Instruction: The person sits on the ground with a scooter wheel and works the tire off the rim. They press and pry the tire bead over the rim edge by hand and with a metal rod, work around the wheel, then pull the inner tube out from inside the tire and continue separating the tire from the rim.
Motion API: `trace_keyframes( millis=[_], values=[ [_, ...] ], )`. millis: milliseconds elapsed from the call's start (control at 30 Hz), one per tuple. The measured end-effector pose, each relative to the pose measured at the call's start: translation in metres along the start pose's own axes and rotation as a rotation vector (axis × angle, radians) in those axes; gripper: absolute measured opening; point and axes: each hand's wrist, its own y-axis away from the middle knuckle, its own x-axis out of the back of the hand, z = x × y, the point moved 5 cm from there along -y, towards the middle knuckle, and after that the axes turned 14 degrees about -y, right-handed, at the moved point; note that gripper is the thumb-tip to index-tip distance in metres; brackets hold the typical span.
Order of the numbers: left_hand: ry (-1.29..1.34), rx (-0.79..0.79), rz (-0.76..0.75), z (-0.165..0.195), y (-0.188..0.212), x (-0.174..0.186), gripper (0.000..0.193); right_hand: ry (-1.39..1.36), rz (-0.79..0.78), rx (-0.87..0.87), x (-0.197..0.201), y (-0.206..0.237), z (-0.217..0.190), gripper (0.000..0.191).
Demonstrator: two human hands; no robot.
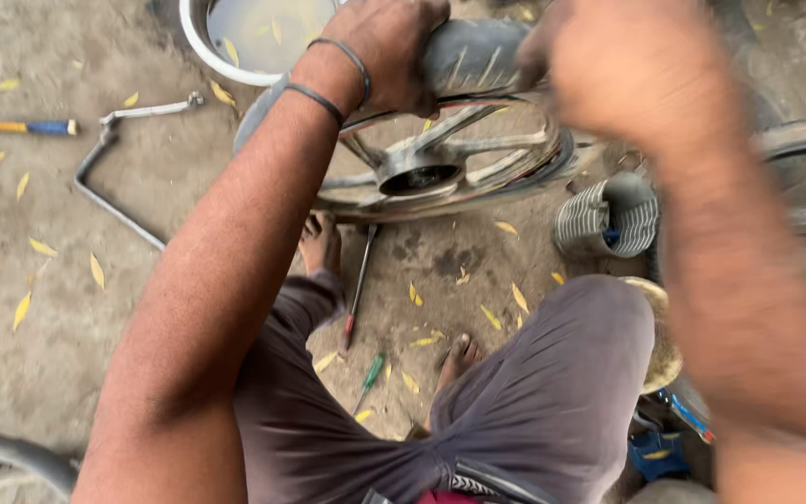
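A motorcycle wheel with a silver alloy rim (440, 159) and a black tyre (474, 51) lies on the dirt ground in front of my bare feet. My left hand (384, 51), with two thin bands on the wrist, grips the tyre at its far left side. My right hand (622, 61) is blurred and rests on the tyre's far right side, fingers curled over it. I squat with both knees spread, in dark trousers.
A white basin of water (200, 37) stands beyond the wheel. A bent metal wrench (109, 177) and a blue-handled tool (20, 126) lie at left. Two screwdrivers (358, 289) (368, 378) lie between my feet. A ribbed metal cylinder (604, 219) sits at right.
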Motion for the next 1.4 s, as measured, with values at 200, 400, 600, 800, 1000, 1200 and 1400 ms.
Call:
trace_keyframes(
  millis=[200, 400, 600, 800, 1000, 1200, 1400],
  values=[
    [-0.018, 0.086, -0.028, -0.019, -0.017, -0.021, 0.074, -0.042, 0.671, -0.018, -0.100, 0.027, 0.029, 0.040],
    [-0.100, 0.143, 0.029, -0.007, -0.011, -0.014, 0.075, -0.395, 0.598, -0.222, -0.148, 0.037, 0.043, 0.024],
    [0.003, 0.275, -0.070, 0.001, -0.014, 0.002, 0.077, -0.378, 0.346, -0.229, -0.112, 0.030, 0.072, 0.027],
    [-0.002, 0.202, -0.094, 0.003, -0.021, -0.018, 0.088, -0.761, 0.839, -0.108, -0.181, 0.010, 0.038, 0.024],
    [0.018, -0.040, 0.227, 0.006, 0.001, -0.017, 0.120, -1.657, 0.357, -0.325, -0.279, -0.061, 0.045, 0.028],
    [0.169, 0.497, -0.242, -0.097, 0.118, -0.032, 0.091, -1.782, 0.273, -0.146, -0.274, -0.063, 0.038, 0.030],
    [-0.158, 0.352, -0.370, -0.095, 0.110, -0.014, 0.071, -2.076, -0.201, 0.064, -0.229, -0.060, -0.042, 0.036]
  ],
)
